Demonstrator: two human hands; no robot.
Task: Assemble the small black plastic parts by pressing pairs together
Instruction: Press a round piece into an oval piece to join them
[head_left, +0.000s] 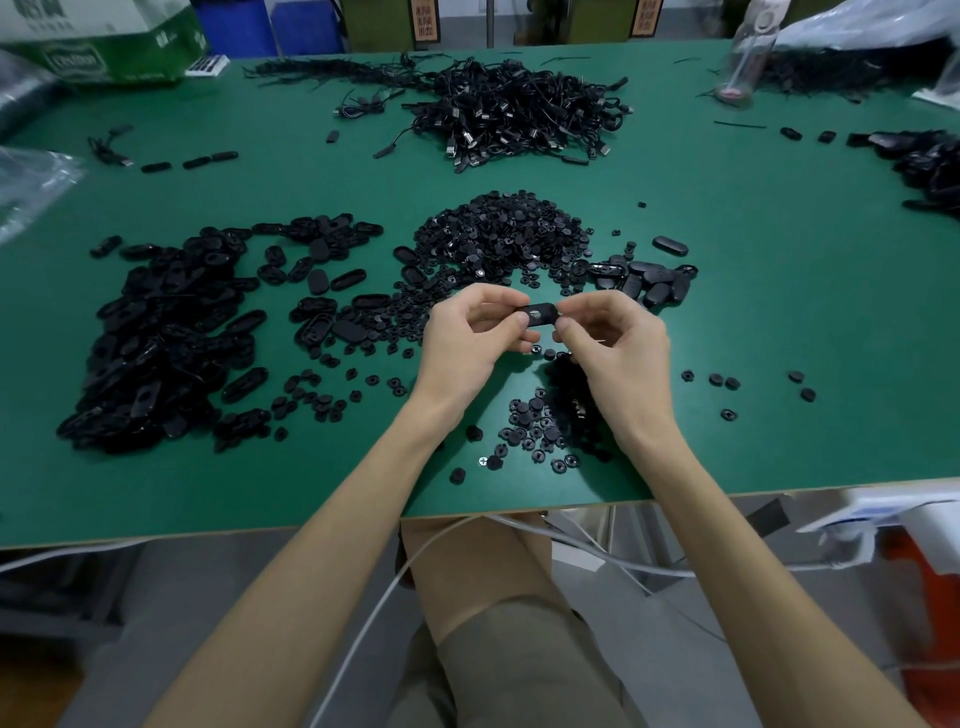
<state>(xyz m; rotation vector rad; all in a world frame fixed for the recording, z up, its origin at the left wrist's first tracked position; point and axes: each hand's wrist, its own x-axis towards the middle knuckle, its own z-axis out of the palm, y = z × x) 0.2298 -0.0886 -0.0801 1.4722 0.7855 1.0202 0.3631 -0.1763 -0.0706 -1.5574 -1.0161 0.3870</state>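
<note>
A small black oval plastic part (540, 315) with a round piece showing in its face is held a little above the green table (779, 322). My left hand (467, 338) pinches its left end, and my right hand (618, 343) pinches its right end between thumb and fingertips. A big heap of black oval shells (156, 338) lies to the left. A mound of small round black pieces (509, 234) sits just beyond my hands, and more round pieces (535, 431) are scattered under my right wrist. A few oval parts (649, 280) lie in a small cluster to the right.
A tangle of black cables (519, 114) lies at the back centre, with more black parts (930, 166) at the far right. A green and white box (104, 47) and plastic bags (31, 176) are at the left. A clear bottle (748, 57) stands back right. White cables (571, 540) hang below the table's front edge.
</note>
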